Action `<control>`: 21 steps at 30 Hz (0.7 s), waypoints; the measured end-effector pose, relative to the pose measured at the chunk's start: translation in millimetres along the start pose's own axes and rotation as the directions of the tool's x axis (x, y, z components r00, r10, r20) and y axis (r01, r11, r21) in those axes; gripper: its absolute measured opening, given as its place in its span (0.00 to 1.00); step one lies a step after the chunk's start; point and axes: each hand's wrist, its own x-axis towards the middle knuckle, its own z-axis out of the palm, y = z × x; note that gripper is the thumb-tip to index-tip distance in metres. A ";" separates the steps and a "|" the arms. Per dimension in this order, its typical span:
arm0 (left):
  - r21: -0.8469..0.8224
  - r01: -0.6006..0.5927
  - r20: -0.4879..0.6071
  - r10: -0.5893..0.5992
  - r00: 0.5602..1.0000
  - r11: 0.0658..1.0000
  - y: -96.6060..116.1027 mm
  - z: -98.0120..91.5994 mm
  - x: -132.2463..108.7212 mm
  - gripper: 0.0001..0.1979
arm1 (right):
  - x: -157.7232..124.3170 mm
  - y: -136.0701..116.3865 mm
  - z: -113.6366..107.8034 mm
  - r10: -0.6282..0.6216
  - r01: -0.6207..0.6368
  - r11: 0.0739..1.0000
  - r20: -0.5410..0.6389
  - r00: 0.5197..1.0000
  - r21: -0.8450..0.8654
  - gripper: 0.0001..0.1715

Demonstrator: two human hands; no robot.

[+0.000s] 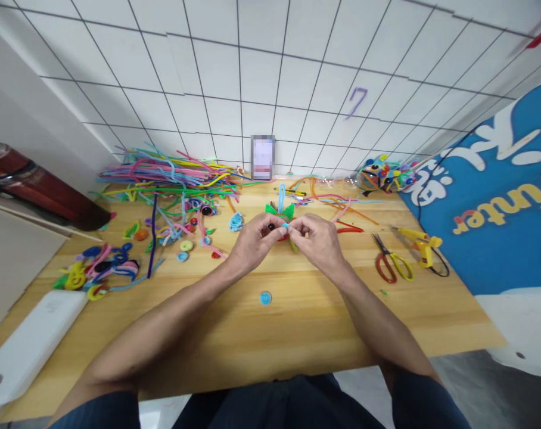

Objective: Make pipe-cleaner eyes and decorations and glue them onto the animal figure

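Note:
My left hand (pixel 258 239) and my right hand (pixel 316 241) meet over the middle of the table, both closed in a pinch. Between their fingertips shows a small piece of light blue pipe cleaner (pixel 285 226); its full shape is hidden by the fingers. Just behind the hands is a green leaf-like pipe cleaner piece (pixel 279 211) with a light blue loop (pixel 282 196) above it. Something red peeks out beneath the fingers, mostly covered. A flat light blue coil (pixel 265 298) lies on the table nearer to me.
Pipe cleaners (pixel 172 173) are heaped at the back left, with coiled pieces (pixel 100 265) at left. Scissors (pixel 390 262) and a yellow glue gun (pixel 425 247) lie at right. A phone (pixel 263 158) leans on the wall. A dark red flask (pixel 42 190) and white box (pixel 36 339) are at far left.

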 end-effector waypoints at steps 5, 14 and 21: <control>0.265 -0.147 0.019 0.148 0.989 0.953 5.3 -8.5 0.6 0.05 | -1.8 -1.9 -4.6 -0.091 0.100 0.987 0.080 0.993 -0.122 0.09; -0.129 -0.042 -0.053 0.036 0.998 0.991 -11.0 8.9 -4.2 0.09 | -3.4 0.5 -2.0 0.063 -0.067 0.993 0.042 0.997 0.099 0.07; 0.119 -0.168 0.039 0.164 0.986 0.979 -2.0 -1.9 0.7 0.04 | -1.0 -2.3 -12.5 -0.104 0.112 0.987 0.074 0.992 -0.115 0.06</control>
